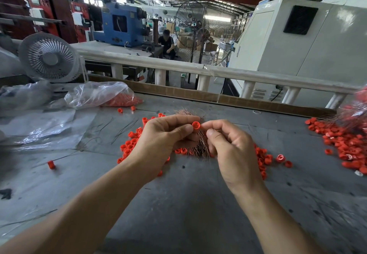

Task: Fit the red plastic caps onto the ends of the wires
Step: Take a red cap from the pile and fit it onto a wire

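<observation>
Head view: left hand [166, 134] pinches 1 red cap [195, 124] between thumb and forefinger, just above the wire bundle [200, 144]. Right hand [232, 144] pinches what looks like a wire at the cap. Risk: thin wire bends or misses the opening; cap slips into the loose caps [129, 146] left of the bundle.

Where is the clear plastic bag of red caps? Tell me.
Head view: the clear plastic bag lies far left on the grey table, beside the white fan.

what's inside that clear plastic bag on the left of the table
The clear plastic bag holds a heap of red caps, spilling toward its open end. Crumpled film hides how many.
</observation>
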`<state>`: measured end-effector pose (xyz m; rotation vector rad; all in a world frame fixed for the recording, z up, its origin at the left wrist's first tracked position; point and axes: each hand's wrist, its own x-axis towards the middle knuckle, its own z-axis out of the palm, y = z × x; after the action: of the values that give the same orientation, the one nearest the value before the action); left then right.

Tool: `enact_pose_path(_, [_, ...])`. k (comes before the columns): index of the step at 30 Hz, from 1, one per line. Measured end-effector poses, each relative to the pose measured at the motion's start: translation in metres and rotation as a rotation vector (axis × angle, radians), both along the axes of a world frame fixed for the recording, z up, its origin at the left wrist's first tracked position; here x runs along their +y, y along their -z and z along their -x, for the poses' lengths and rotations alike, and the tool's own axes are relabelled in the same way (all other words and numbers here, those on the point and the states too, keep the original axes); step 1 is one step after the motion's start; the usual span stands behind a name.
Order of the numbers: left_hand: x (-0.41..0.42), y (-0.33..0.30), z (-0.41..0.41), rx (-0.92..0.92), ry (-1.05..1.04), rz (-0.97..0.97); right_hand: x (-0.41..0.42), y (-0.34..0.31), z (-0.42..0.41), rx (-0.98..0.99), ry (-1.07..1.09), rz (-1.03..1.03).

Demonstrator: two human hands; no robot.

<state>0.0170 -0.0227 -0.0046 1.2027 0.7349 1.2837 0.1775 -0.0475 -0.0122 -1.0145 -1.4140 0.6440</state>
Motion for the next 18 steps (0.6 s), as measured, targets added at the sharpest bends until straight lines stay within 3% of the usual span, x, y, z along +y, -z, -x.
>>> enact_pose_path(10, [-0.0019,-0.0032,0.0004,-0.120,0.076,0.080,0.0024,0.0042,0.0039,0.089,-0.103,0.128])
enact_pose_path(18, [-0.0032,-0.0057,0.0006,-0.150,0.096,0.110,0.0002,0.0032,0.0017,-0.032,-0.107,0.212])
